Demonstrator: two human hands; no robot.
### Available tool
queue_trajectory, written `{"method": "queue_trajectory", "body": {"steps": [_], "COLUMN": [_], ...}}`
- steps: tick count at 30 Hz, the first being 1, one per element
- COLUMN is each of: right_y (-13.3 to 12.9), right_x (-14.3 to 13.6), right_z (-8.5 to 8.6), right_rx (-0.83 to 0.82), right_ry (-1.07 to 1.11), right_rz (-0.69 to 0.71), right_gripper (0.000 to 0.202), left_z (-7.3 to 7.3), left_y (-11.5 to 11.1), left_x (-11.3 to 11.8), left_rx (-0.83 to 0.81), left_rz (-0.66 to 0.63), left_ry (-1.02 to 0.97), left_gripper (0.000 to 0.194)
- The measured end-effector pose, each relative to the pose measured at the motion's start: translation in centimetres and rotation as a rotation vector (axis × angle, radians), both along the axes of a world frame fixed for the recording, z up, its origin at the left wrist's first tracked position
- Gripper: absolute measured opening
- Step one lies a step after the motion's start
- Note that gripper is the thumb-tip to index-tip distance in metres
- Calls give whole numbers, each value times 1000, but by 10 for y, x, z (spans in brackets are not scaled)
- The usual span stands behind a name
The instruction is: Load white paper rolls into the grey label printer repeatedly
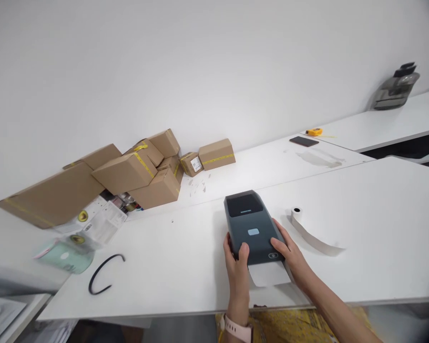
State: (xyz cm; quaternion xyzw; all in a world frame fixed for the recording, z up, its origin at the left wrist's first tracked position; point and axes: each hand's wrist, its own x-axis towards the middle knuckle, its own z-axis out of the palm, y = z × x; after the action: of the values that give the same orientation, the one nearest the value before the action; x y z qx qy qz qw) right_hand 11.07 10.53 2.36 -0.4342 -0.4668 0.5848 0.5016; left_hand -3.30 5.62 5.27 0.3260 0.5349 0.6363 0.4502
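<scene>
Tabletops, at least three white ones, run along one pale wall (pixel 214 66); the front tabletop (pixel 178 286) is the widest; cardboard boxes (pixel 127 174) are heaped at its back left, at least six, overlapping too much for a sure count, and two smaller boxes (pixel 217 155) stand just right of them, touching or nearly so; one grey see-through jug (pixel 395 93) with a black top stands at the far right.

One dark device (pixel 250 222), bearing one black panel and one pale-blue button (pixel 253 232), is over the front tabletop near its front edge; I cannot tell whether it rests there; two hands grasp it, the left hand (pixel 237 267) along its left side, the right hand (pixel 289 250) at its right near corner, both thumbs on top; one white paper strip (pixel 269 275) sticks out at its near end.

One mint pouch (pixel 69 256) lies at the left edge, one black hoop (pixel 102 276) beside it; one dark flat slab (pixel 303 141) lies farther back; one paper roll (pixel 296 216), its tail unrolled, sits right of the device; one yellow tape measure (pixel 314 132) is just beyond the slab.
</scene>
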Motion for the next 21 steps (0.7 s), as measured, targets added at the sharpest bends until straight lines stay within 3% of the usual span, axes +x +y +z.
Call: {"method": "queue_trajectory", "body": {"steps": [4, 8, 11, 15, 18, 21], "right_y": [3, 5, 2, -8, -13, -14], "right_x": [-1, -2, 0, 4, 7, 8], "right_z": [-6, -9, -10, -17, -23, -28], "right_rx": [32, 49, 91, 363, 485, 506], "right_ry": [-52, -61, -114, -237, -277, -303], "right_rz": [-25, -35, -37, -89, -113, -133], "right_gripper": [78, 80, 76, 59, 52, 51], "left_z": [-9, -9, -13, -30, -32, -22], "left_y": [5, 7, -8, -45, -57, -49], "left_x": [1, -1, -1, 9, 21, 30], "left_rx": [-46, -60, -103, -208, -273, -348], "left_rz": [78, 73, 76, 203, 35, -56], "left_ry": [134, 183, 151, 196, 78, -103], "left_gripper": [68, 74, 80, 67, 61, 64]}}
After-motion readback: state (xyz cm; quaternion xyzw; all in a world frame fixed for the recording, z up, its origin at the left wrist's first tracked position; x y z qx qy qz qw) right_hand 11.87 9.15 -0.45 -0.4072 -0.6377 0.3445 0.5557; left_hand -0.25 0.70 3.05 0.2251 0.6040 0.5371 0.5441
